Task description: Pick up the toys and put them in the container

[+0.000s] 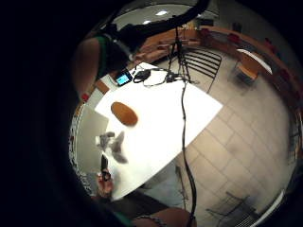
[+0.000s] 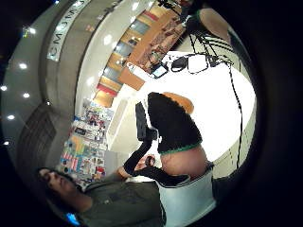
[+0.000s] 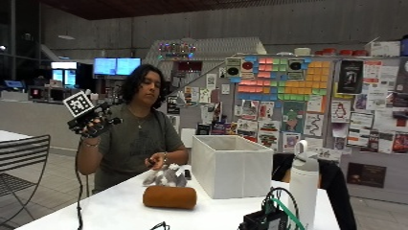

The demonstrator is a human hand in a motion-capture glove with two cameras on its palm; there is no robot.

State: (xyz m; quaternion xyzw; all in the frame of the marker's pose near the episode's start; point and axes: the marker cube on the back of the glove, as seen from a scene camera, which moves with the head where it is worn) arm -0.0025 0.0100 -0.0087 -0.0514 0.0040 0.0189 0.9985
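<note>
My gloved right hand is raised to shoulder height at the table's left side, well above everything, fingers loosely curled with nothing in them. A brown roll-shaped toy lies on the white table. Behind it a grey plush toy sits beside the white fabric container, which stands open at the top. The person's bare left hand hovers by the grey plush and holds a small dark thing. In the thumb side palm view the brown toy peeks from behind my gloved thumb.
A white bottle and a black device with cables stand at the table's near right corner. A small black object lies by the container. A metal chair is left of the table.
</note>
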